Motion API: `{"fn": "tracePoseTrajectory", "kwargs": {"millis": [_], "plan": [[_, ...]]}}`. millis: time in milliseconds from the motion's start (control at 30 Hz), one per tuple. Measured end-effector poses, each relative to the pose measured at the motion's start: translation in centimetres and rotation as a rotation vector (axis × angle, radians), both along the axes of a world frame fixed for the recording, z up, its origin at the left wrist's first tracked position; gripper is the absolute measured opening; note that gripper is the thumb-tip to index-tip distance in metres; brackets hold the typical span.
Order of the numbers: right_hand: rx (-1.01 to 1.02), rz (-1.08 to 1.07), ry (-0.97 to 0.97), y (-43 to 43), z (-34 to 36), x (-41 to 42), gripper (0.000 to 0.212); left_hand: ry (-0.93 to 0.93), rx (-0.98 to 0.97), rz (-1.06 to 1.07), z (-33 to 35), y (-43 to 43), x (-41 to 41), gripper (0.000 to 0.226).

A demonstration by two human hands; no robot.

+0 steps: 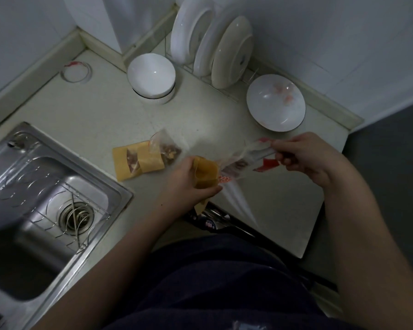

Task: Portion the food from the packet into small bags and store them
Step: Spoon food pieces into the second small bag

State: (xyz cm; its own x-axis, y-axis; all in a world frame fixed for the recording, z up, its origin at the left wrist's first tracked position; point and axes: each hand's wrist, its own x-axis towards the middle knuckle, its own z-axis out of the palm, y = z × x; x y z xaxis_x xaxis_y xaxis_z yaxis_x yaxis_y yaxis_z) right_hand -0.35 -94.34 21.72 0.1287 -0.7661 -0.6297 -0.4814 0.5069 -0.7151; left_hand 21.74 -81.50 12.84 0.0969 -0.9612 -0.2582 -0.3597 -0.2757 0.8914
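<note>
Two hands are working just above the table (100, 108), with the packet (246, 160) stretching between them. The right hand (303, 156) is pinching the packet's crinkled, red-printed end, its fingers (287, 148) pressing together on the thin film, probably to keep the packet taut and tipping toward the other hand. The left hand (186, 182) is curling its fingers round a small yellow bag (206, 173), a matte, papery pouch, and is holding its mouth against the packet's lower end. Brownish-pink pieces of food are showing there through the clear plastic; whether any are crossing over I cannot tell, since the film is blurring. Near the left hand, filled bags (141, 160) are lying flat on the table, yellow with clear windows, seemingly set aside from the pouring. Beyond the right hand a glossy white bowl (275, 101) is sitting, smeared pink inside.
</note>
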Motion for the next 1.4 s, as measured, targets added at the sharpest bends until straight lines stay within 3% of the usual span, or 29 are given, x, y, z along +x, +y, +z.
{"fn": "tracePoseTrajectory", "kwargs": {"millis": [667,900,1133,1267,1400], "plan": [[-0.083,-0.145,-0.207,1.1,0.3,0.7,0.016,0.033,-0.022,0.046,0.7,0.2,-0.4,0.063],[-0.085,-0.102,-0.249,1.7,0.7,1.3,0.019,0.023,-0.028,0.082,1.9,0.0,-0.6,0.075],[-0.307,0.195,-0.144,3.3,2.1,2.6,0.029,-0.127,-0.073,0.072,3.0,0.1,-0.5,0.085],[-0.519,0.454,0.009,4.2,2.7,3.7,0.023,-0.172,-0.074,0.063,3.1,0.1,-0.6,0.085],[-0.723,0.575,0.11,4.8,3.0,4.1,0.02,-0.169,-0.072,0.061,3.0,0.2,-0.8,0.085]]}}
